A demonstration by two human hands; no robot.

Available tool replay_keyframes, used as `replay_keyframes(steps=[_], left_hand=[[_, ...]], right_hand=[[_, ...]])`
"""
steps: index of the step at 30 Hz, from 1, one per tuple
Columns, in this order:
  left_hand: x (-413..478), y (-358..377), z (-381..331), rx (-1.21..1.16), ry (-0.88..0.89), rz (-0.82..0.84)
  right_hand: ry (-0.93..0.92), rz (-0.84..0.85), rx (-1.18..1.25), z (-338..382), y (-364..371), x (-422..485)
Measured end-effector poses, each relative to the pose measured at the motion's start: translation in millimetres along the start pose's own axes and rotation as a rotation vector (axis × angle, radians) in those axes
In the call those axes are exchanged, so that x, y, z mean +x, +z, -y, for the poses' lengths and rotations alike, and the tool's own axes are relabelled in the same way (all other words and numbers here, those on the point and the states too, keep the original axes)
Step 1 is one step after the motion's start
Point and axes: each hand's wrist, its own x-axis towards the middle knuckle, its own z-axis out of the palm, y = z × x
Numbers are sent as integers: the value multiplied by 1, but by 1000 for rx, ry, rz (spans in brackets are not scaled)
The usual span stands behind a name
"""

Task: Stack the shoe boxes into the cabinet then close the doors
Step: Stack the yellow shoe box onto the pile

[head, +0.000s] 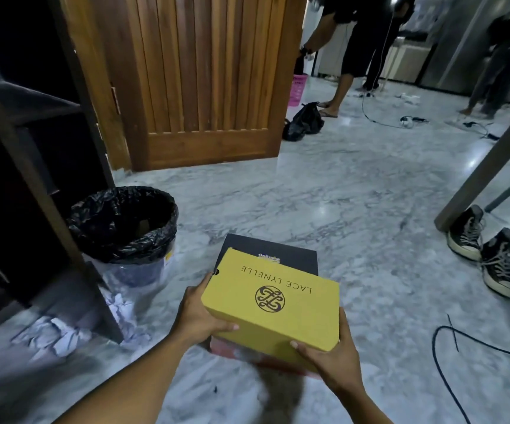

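The left hand (pixel 200 313) is gripping the left side of the yellow box (pixel 273 298). The right hand (pixel 331 354) is gripping the near right corner of the same box. The yellow box is sitting over a black box (pixel 296 255) and a red box (pixel 235 351), low over the gray floor (pixel 354 194). I cannot tell if it is touching them. The cabinet (pixel 24 154) is standing on the left, dark inside, and a wooden door (pixel 204 87) is standing open beside it. A bin (pixel 122 221) with a black bag is sitting just beside the cabinet, and crumpled paper (pixel 63 332) is lying near it. Two black sneakers (pixel 486 252) are lying on the right by a table leg (pixel 486 169). A black cable (pixel 443 359) is curling nearby. Two people are standing far back.
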Motion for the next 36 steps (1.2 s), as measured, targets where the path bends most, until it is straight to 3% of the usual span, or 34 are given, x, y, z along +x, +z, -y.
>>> replay_keyframes(steps=[4, 11, 17, 24, 29, 36], left_hand=[[-50, -33, 9, 14, -1, -65], [-148, -103, 74, 23, -27, -197], [-258, -174, 69, -132, -75, -359], [-365, -260, 67, -76, -149, -604], [-424, -325, 39, 56, -243, -849], [-464, -436, -23, 182, -196, -1116]], right_hand=[[-96, 110, 11, 21, 5, -37], [-107, 302, 127, 51, 44, -114], [-161, 472, 111, 74, 98, -167], [-249, 718, 119, 123, 177, -220], [-374, 896, 157, 196, 234, -253], [-533, 1050, 270, 341, 299, -271]])
